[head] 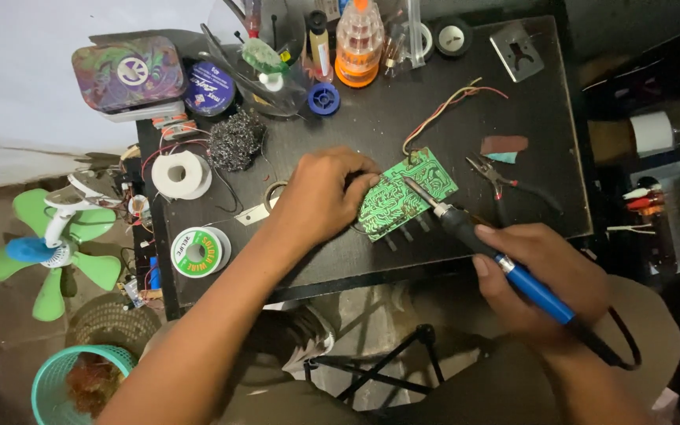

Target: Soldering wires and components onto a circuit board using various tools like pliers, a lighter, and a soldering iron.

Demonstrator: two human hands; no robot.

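Soldering is the step in hand, by the look of it: the right hand (541, 279) is wrapped around the blue handle of a soldering iron (489, 248), and the iron's tip rests on the copper-trace side of a green circuit board (407, 193). The board lies tilted at the middle of the black table (371, 130), trace side up, with a bundle of thin coloured wires (446, 106) running off its far edge. The left hand (320, 197) lies on the board's left end, fingers curled over the edge and pressing it down; it grasps nothing else.

A pair of pliers (497, 177) lies just right of the board. Well to the left sit a white spool (181, 175), a green-labelled reel of solder wire (200, 252) and a wad of steel wool (236, 140). A green fan (53, 244) stands beyond the table's left edge.

My judgement is that the joint under the tip needs a steady board and a still tip. No solder strand is visible at the joint, and the reel is apart from both hands.
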